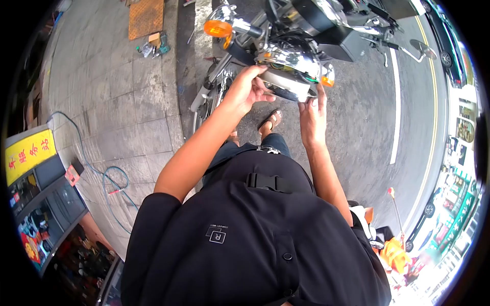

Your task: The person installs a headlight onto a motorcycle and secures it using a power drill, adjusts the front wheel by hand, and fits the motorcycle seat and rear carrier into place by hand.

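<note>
Both hands are up at the headlight shell (295, 55), one per side, holding the lamp front (286, 85) between them. Left hand (247, 91): half-curled, thumb on the upper left edge by the shell, fingers bent at the lamp front's left side. Right hand (313, 115): partly open, fingers raised at the lamp front's right edge. Can't tell how hard either grips. Lamp front sits on the wearer's side of the shell, gap between the two; yellow-green bits inside, too small to identify. Orange turn signals: one (218, 28) left of the shell, the other (327, 80) just right of it. Mirror (421, 49) well right of the shell. Hose (104, 176) on paving, well left and wearer's side of it.
</note>
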`<move>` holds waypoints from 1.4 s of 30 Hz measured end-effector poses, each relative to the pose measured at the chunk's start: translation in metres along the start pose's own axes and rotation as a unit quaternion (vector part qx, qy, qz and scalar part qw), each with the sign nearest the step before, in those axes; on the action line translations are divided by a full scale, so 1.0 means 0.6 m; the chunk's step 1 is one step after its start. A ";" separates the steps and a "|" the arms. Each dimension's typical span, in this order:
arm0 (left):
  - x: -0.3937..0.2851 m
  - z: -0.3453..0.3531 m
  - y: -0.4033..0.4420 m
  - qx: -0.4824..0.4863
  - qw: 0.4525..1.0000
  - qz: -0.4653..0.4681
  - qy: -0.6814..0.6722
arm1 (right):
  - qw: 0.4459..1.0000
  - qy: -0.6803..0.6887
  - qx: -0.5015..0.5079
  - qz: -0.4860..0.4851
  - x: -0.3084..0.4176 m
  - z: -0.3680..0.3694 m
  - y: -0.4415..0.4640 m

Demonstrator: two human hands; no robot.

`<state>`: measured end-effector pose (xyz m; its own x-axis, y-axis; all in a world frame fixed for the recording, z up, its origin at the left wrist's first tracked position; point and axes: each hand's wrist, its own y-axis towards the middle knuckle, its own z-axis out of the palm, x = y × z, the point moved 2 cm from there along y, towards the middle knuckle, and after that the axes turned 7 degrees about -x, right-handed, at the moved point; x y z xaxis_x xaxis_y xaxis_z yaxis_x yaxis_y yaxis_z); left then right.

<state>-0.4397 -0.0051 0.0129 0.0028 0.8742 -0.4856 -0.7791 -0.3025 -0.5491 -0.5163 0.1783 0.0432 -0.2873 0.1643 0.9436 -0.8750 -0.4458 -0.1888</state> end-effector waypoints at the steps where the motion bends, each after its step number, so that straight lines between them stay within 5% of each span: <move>1: 0.004 0.003 -0.001 0.007 1.000 -0.002 0.007 | 1.000 0.011 -0.004 -0.005 -0.008 -0.004 0.007; 5: 0.034 0.005 -0.036 0.060 0.997 0.037 -0.033 | 0.999 0.028 -0.018 0.008 -0.005 -0.001 0.012; 7: 0.042 0.013 -0.043 0.046 0.990 0.128 -0.030 | 0.999 0.009 -0.032 0.017 -0.004 0.008 0.010; 12: 0.033 0.013 -0.025 0.005 0.984 0.150 0.095 | 0.998 0.011 -0.055 0.028 -0.014 0.014 0.022; 25: 0.014 0.016 -0.010 0.068 0.982 0.145 0.099 | 1.000 0.006 -0.018 0.018 0.002 -0.021 0.038; 26: 0.014 0.017 -0.011 0.070 0.983 0.144 0.088 | 0.997 -0.073 -0.010 -0.015 0.008 -0.030 0.045; 32: 0.023 0.005 -0.008 0.073 0.983 0.156 0.070 | 0.885 -0.413 0.016 -0.216 0.061 -0.041 0.092; 42: 0.018 0.016 -0.018 0.054 0.984 0.150 0.077 | 0.784 -0.527 0.054 -0.324 0.083 -0.022 0.096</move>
<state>-0.4370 0.0110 0.0202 -0.1496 0.6808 -0.7170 -0.8217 -0.4890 -0.2928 -0.5863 0.1725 0.0758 0.7345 -0.4055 0.5441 -0.6500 -0.6506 0.3927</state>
